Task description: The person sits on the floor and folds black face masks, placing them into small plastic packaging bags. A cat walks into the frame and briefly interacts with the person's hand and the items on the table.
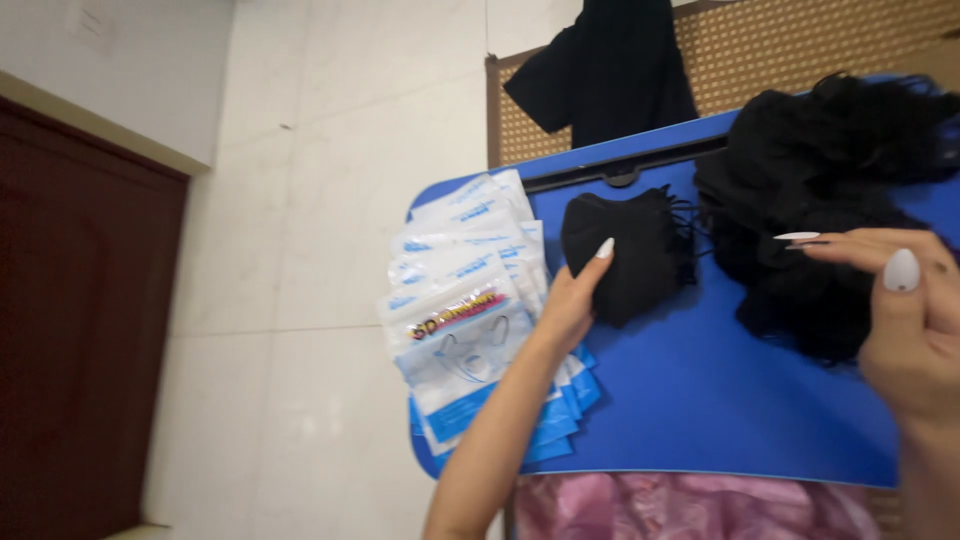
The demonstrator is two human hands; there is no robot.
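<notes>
On blue table (690, 400), left hand (572, 300) gripping black masks (625, 250), right hand (915, 320) released; near-left packets (460, 340) overhanging, liable to slide off.

Single head-worn view looks steeply down, from close range, onto the blue table (700, 400). Table fills the right half of frame; tiled floor (320, 300) and a dark wooden door (80, 330) lie left of it.

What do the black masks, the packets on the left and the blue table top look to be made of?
Black masks: soft matte fabric, likely non-woven; they crease and bunch. Packets: thin glossy plastic film, clear and white, catching glare. Blue table top: smooth hard surface, probably plastic or laminate, with a faint sheen.
</notes>
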